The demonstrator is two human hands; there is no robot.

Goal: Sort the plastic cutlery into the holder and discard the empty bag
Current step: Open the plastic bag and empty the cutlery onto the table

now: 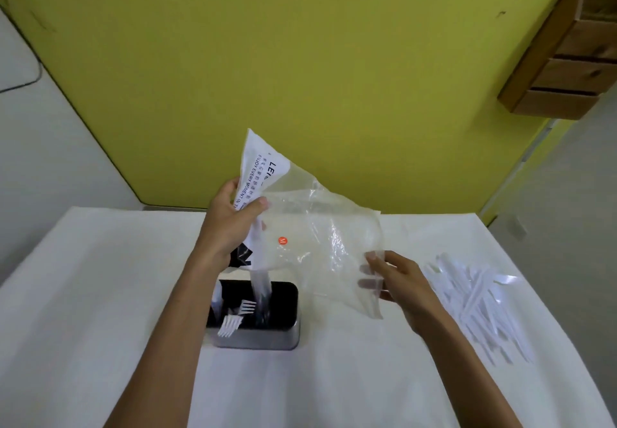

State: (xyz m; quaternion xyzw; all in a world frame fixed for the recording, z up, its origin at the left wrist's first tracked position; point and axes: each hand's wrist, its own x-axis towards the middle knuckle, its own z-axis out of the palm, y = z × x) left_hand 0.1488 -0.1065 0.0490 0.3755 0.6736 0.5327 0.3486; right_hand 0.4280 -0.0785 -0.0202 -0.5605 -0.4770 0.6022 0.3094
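Up close: left hand (230,224) grips the bag (317,227) by its printed top, right hand (399,282) pinches the far edge, hands apart, bag above the holder (267,337). Looks empty to me, so I'd scrunch it small before binning. Loose cutlery (477,307) lies on the surface (100,294), right side.

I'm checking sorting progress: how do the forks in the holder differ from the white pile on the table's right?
The forks stand inside the holder, tines visible; the pile lies loose on the table. The forks are few, at least two; the pile holds many long pieces. Both look like white plastic.
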